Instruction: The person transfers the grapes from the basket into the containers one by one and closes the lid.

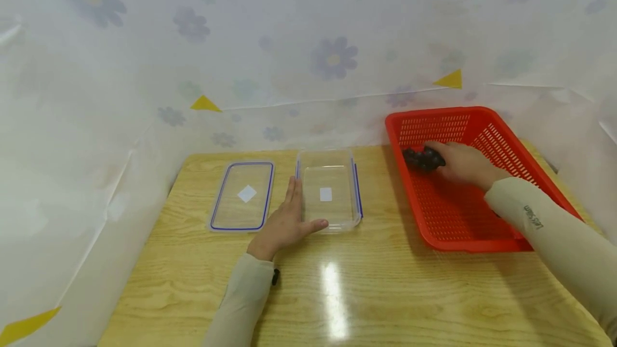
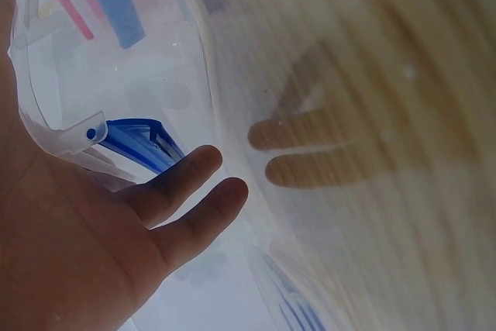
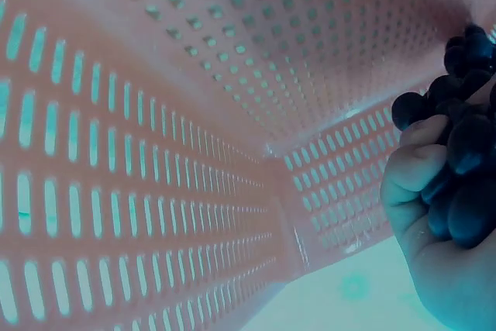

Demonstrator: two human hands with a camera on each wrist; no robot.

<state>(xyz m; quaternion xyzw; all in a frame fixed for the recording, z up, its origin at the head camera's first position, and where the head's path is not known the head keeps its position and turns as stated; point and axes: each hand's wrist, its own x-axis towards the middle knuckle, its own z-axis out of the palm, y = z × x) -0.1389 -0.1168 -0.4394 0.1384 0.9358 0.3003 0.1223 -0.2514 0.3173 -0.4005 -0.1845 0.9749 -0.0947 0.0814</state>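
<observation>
My right hand (image 1: pixel 464 164) grips a bunch of dark grapes (image 1: pixel 420 159) inside the red plastic basket (image 1: pixel 418 217), near its left wall. In the right wrist view the fingers curl round the grapes (image 3: pixel 470 145). At the centre of the table, my left hand (image 1: pixel 285 219) has its fingers straight along the left side of a clear lidless container (image 1: pixel 332 178), thumb at the near edge. A blue side clip (image 2: pixel 136 143) of the container shows beside those fingers in the left wrist view.
Left of the container a clear lid (image 1: pixel 236 210) with a blue seal and a white label lies flat on the wooden table (image 1: pixel 289 304). A flower-patterned white sheet (image 1: pixel 270 42) hangs behind and at the sides, with yellow tape (image 1: pixel 206 104) on it.
</observation>
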